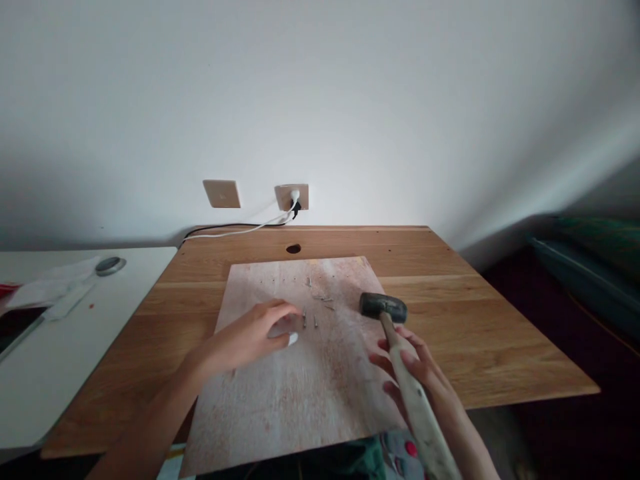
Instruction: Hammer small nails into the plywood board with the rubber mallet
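Note:
My right hand [427, 370] is wrapped round the pale handle of a mallet [413, 387], whose black head [383, 307] is over the right edge of a board [280, 407]. My left hand [263, 330] hovers over the board's left part, thumb and forefinger apart, with nothing visible between them. Its forefinger tip is close to a nail [305, 321]; whether it touches cannot be made out. Just right of that is another nail [315, 322]. Several loose nails [324, 299] lie farther back, and a row of small dark marks [284, 280] runs along the far side.
The board rests on a wooden desk [475, 320] against a white wall, overhanging its front edge. A cable hole [293, 249] is behind it. Cords [240, 232] run to a wall socket [303, 193]. At left, a white table [65, 373] holds a round grey object [110, 265].

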`<state>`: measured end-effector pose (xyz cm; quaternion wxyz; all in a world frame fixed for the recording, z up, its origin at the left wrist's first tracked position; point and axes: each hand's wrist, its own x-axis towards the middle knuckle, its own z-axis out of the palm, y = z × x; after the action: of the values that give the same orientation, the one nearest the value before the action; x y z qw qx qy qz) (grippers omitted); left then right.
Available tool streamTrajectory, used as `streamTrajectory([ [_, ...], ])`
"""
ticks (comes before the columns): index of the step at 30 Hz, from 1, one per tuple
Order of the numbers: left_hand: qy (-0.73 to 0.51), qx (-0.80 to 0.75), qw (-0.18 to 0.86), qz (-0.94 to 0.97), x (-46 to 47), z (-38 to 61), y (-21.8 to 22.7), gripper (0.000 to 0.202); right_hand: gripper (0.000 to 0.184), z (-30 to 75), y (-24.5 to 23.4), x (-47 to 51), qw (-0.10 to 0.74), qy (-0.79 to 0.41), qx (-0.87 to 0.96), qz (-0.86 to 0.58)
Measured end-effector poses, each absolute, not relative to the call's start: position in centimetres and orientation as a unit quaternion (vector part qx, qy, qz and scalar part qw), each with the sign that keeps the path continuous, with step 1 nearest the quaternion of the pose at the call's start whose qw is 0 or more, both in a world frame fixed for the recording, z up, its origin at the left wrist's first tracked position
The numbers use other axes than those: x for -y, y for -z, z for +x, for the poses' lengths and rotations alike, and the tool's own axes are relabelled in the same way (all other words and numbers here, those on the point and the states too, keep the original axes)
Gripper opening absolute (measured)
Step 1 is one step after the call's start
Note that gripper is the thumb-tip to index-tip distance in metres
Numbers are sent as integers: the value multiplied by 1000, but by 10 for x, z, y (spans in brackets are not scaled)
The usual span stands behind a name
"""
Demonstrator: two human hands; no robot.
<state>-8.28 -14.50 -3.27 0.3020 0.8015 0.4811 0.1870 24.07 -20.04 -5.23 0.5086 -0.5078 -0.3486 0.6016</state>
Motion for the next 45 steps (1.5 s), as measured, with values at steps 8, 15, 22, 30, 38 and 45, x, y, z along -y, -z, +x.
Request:
streamTrajectory([
  [8, -173, -503, 314, 787, 148, -89, 38, 18, 40, 259, 13, 218, 436, -764, 225, -419],
  [15, -188, -463, 305, 810, 141, -76, 45, 12, 54, 272, -17, 184, 524, -535, 442, -494],
  [22, -178, -418, 230, 861, 127, -58, 43, 20, 40, 278, -5, 176, 507, -355, 531, -579],
  [30, -236, -393, 236, 857, 104, -57, 38, 16, 52, 283, 4, 163, 296, -337, 624, -640],
  [38, -239, -415, 259, 839, 88, -66, 42, 13, 43, 290, 28, 155, 196, -397, 638, -630],
  [45, -233, -425, 193, 853, 62, -61, 43, 14, 36, 300, 19, 140, 135, -366, 695, -604],
])
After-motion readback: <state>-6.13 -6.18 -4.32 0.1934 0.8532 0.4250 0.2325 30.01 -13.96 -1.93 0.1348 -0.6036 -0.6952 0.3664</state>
